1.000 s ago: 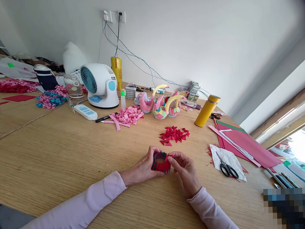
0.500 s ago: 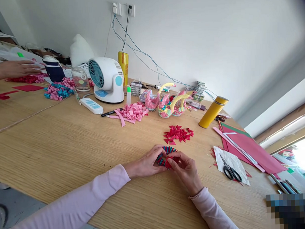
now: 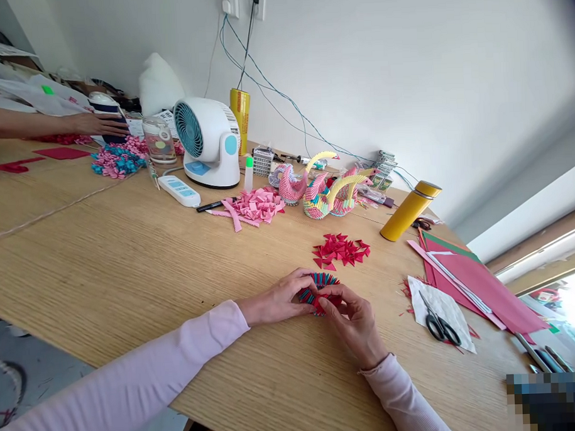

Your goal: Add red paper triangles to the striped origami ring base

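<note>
A ring of folded paper pieces (image 3: 325, 279), red and teal, rests on the table between my hands. My left hand (image 3: 281, 297) grips its left side, thumb below and fingers above. My right hand (image 3: 354, 317) pinches at the ring's near right edge, where a red folded paper piece (image 3: 321, 302) shows by the fingertips. Part of the ring is hidden behind the right fingers. Just beyond the ring lies a pile of red folded paper triangles (image 3: 341, 250).
Pink paper pieces (image 3: 257, 207) and paper swans (image 3: 318, 199) stand further back, near a white fan (image 3: 209, 143). Right of me are a yellow flask (image 3: 410, 211), scissors (image 3: 440, 326) on white tissue and red paper sheets (image 3: 488, 284). A co-worker's hand (image 3: 98, 124) touches a dark bottle.
The whole view has shifted slightly. My hands stay on the ring with almost the same grip. At the far left, the co-worker's hand has moved right to the dark bottle.
</note>
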A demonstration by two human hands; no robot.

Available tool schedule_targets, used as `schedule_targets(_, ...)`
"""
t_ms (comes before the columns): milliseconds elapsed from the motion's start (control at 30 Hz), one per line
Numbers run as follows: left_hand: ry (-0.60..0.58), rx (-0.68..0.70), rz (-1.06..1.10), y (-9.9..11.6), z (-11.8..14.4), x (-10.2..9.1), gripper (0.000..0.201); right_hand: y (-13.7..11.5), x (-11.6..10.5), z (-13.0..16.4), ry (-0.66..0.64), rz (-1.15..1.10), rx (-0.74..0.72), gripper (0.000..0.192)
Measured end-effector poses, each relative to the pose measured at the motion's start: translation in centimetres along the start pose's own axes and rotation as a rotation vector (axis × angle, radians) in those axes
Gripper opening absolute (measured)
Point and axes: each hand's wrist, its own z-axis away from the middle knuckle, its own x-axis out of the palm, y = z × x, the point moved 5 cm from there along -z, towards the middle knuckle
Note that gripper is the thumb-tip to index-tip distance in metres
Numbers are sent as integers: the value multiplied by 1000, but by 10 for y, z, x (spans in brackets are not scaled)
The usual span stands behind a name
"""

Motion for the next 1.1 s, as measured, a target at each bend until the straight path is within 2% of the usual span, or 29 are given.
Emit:
schedule_targets(400,-19,-3,-2,-1,-1,1,17,3,-1,2,-51,33,-45,17)
schedule_targets(667,5,11,-11,-5,-1,2,18,-10,2,1,-54,201,-131,13)
schedule_targets(867,26,-1,-52,-6,-1,2,28,-13,4,3,-66,285,-153,13)
schedule_targets(1000,38,-58,-22,-8,-1,3,42,-10,4,3,-56,353,-171,12)
schedule_targets(1100,58,-45,55,-9,-1,4,49,-9,4,2,-47,417,-211,21)
